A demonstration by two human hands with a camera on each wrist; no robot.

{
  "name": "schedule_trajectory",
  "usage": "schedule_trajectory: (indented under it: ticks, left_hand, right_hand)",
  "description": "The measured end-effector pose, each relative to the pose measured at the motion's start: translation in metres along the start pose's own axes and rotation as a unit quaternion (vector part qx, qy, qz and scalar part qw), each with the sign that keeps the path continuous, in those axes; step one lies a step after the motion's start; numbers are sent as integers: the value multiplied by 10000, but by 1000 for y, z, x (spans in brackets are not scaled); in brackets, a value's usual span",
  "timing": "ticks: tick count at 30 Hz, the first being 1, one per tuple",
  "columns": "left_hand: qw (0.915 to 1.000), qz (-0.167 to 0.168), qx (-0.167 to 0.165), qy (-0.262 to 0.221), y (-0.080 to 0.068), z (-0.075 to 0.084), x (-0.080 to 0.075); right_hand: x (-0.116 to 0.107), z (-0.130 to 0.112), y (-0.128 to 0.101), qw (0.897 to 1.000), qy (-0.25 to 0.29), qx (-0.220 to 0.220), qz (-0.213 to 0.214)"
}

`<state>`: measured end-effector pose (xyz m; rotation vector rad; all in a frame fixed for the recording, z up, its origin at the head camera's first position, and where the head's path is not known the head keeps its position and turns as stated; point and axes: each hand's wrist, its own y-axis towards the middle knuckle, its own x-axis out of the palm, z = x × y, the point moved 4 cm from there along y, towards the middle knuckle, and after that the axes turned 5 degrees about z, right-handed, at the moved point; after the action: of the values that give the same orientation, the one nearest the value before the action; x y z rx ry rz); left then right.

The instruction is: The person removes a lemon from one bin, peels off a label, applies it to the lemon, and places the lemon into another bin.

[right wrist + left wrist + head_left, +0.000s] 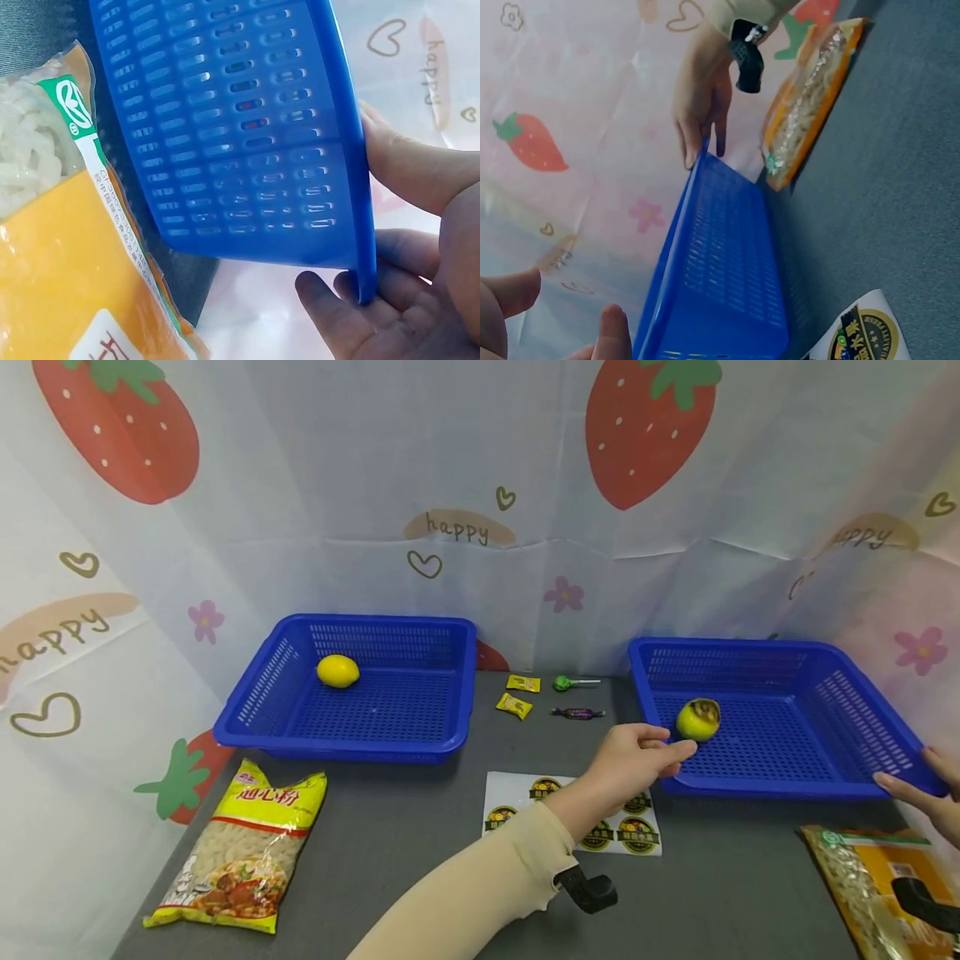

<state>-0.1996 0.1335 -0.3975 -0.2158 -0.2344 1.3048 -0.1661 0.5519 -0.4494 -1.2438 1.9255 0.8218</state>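
Observation:
My left hand (630,756) reaches over the left rim of the right-hand blue basket (750,789). Its thumb and fingers are apart with nothing between them, as the left wrist view also shows. Beside its fingertips in the basket lies a round yellow-green fruit (696,724) with a brown cap. My right hand (933,793) holds the basket's right end; in the right wrist view, the thumb (405,165) lies on one side of the rim and the fingers on the other.
A second blue basket (352,747) at left holds a lemon (338,671). Between the baskets lie yellow-wrapped candies (523,683), a lollipop (562,683) and a purple-wrapped candy (577,713). A sticker sheet (502,785) and two food bags, left (247,852) and right (870,885), lie nearer.

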Motion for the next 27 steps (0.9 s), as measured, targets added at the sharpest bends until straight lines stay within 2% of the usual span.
schedule_trajectory:
  ticks: [7, 11, 14, 19, 22, 27]
  left_hand:
    - [9992, -317, 177, 149, -11, -1, -13]
    - [9985, -451, 259, 156, -16, -1, -25]
    - [9979, -531, 350, 115, -20, -2, -38]
    - [9961, -657, 556, 206, -30, -3, -65]
    - [9955, -645, 679, 145, -35, -4, -84]
    - [9952, -377, 897, 98, -41, -1, -124]
  right_hand:
    - [-1, -11, -5, 10000, 23, 32, 41]
    - [-4, -17, -7, 9999, -43, 123, 41]
    - [-6, -23, -9, 10000, 53, 1, 22]
    - [-6, -18, -7, 9997, 232, -34, -68]
    - [-3, -10, -5, 9997, 257, -62, 16]
    - [-2, 2, -1, 9995, 102, -2, 291]
